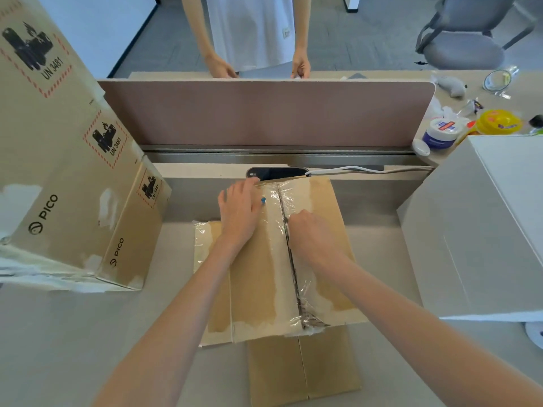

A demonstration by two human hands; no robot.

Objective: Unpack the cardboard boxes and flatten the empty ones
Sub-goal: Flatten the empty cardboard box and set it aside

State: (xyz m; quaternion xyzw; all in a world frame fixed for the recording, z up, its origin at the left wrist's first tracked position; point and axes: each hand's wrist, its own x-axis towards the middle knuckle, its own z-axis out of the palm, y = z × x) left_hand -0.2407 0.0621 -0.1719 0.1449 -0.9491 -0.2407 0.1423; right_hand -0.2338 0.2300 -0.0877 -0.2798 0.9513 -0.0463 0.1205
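Two hands engaged | left hand (239, 210) flat, fingers near straight, pressing down just beside taped seam (294, 277) | right hand (311, 233) curled at seam, what it grips not discernible | cardboard box (258, 289) lies under both, on worktop (88, 333) | judgement: keep left pressing, part tape steadily along seam, avoid tearing flaps.

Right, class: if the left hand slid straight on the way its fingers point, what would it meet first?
Probably the black cable slot in the desk, just past the far edge of the cardboard box the left hand rests on; the divider panel stands behind it.
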